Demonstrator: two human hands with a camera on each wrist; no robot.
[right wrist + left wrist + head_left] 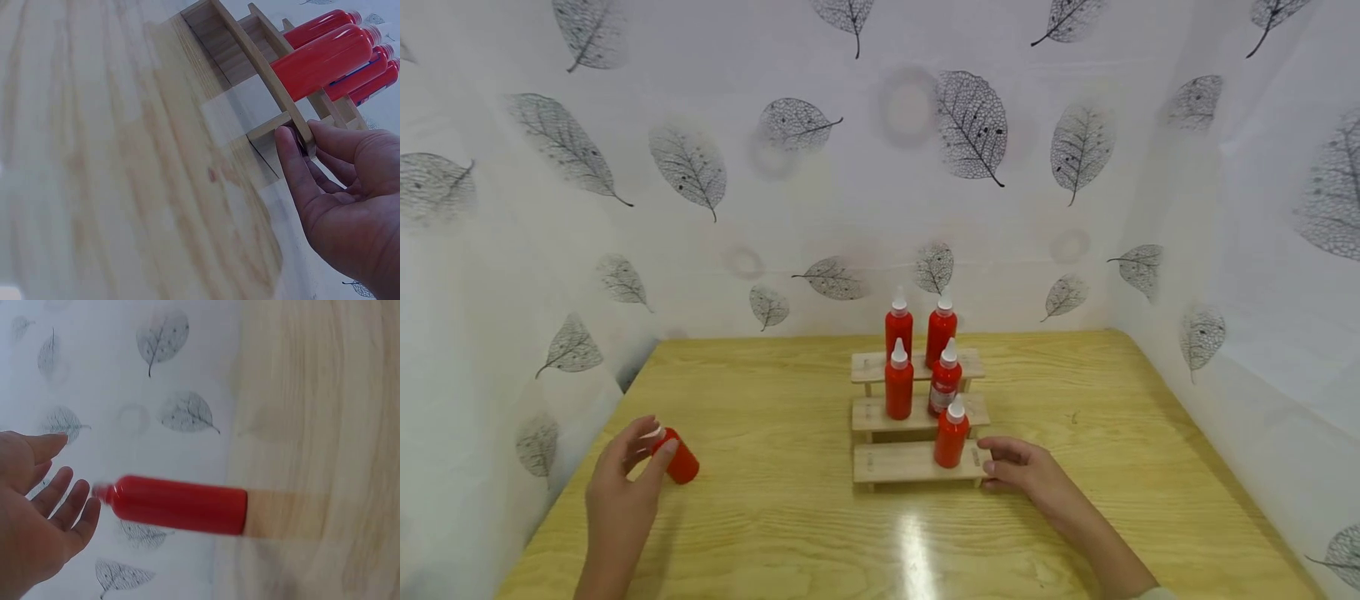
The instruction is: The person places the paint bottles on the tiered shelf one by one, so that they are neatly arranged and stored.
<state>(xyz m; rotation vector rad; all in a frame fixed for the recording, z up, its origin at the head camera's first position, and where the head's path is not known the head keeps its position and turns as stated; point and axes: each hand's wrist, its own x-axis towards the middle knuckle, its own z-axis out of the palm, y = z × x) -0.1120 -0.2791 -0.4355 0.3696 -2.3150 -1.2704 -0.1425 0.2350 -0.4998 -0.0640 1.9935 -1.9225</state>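
My left hand (623,477) is at the neck of a red squeeze bottle (679,460) that stands on the left part of the table. In the left wrist view its fingers (70,506) are spread and relaxed beside the bottle's white tip, not wrapped round it. With thumb and fingers, my right hand (1030,475) pinches the right end of the lowest step of a three-step wooden display rack (891,462). On that step, close to the hand, stands one red squeeze bottle (951,438) with a white nozzle.
The middle step holds two red bottles, a left one (898,387) and a labelled right one (944,387). Two more red bottles (942,333) stand on the top step. White leaf-printed sheeting (880,183) encloses the wooden table (760,533) at the back and sides.
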